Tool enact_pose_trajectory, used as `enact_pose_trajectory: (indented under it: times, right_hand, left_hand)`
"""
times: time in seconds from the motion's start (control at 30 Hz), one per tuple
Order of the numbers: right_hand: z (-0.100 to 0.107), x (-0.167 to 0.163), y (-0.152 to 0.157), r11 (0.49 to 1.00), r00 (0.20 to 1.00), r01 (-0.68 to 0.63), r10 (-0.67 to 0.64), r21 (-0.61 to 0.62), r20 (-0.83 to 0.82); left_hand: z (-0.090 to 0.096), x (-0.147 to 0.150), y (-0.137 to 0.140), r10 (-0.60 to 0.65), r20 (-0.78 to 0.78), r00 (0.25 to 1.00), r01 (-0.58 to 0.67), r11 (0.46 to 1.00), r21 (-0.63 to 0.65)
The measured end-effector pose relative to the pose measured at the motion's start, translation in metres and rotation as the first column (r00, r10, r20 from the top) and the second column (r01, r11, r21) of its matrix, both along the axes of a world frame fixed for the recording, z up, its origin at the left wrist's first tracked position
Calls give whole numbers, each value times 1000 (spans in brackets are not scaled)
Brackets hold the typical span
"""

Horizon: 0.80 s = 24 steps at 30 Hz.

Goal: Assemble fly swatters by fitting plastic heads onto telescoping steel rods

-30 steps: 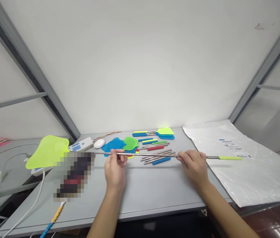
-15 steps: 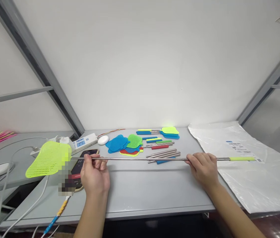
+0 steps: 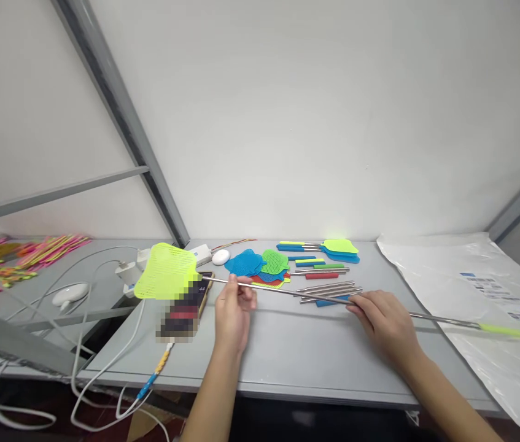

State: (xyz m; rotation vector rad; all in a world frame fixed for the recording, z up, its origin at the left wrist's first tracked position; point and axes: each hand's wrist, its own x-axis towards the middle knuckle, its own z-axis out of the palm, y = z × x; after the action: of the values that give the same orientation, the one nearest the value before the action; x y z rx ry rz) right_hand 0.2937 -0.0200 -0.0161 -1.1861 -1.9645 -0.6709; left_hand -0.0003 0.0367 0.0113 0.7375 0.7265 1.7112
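Both my hands grip an extended fly swatter (image 3: 282, 290) with a yellow-green mesh head, a thin metal telescopic rod and a yellow-green handle end. My left hand (image 3: 235, 304) pinches the rod near the head, at the left. Around the thicker part of the rod, at the right, my right hand (image 3: 386, 322) is closed. The handle end tilts down over a white plastic bag. Behind the rod lie loose swatter heads, blue ones (image 3: 244, 263) and a green one (image 3: 274, 262), with red and yellow edges below. Bare metal rods (image 3: 326, 287) and a red handle (image 3: 322, 276) lie beside them.
Assembled swatters (image 3: 340, 247) lie at the back against the wall. A phone (image 3: 190, 307) with a charging cable sits at left, near a white round object (image 3: 221, 257) and a power strip (image 3: 203, 253). The white bag (image 3: 466, 288) covers the right side. Colourful strips (image 3: 57, 250) lie far left.
The view has swung left, so the scene sits further right. The swatter now slants, its head higher and its handle end lower. Both hands keep their hold.
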Motion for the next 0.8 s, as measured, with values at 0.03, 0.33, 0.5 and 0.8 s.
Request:
enact_pose_trajectory:
  times: [0.03,0.33,0.5,0.8]
  right_hand:
    - [1,-4,1,1000,1000,-9,9,-3,-4]
    - [27,-18,11,1000,1000,1,-1,13,31]
    - [28,-24,8,1000,999,-11,10,16,52]
    - [31,-16,6,999,988,-28,32,-30,152]
  left_hand:
    - [0,1,-1,-48,-17,999,48,999,1]
    - [-4,-14,2,-97,22,995,97,995,23]
    - [-3,-21,1,-79,17,997,78,996,34]
    - [-5,-17,5,-71,-3,997,71,997,41]
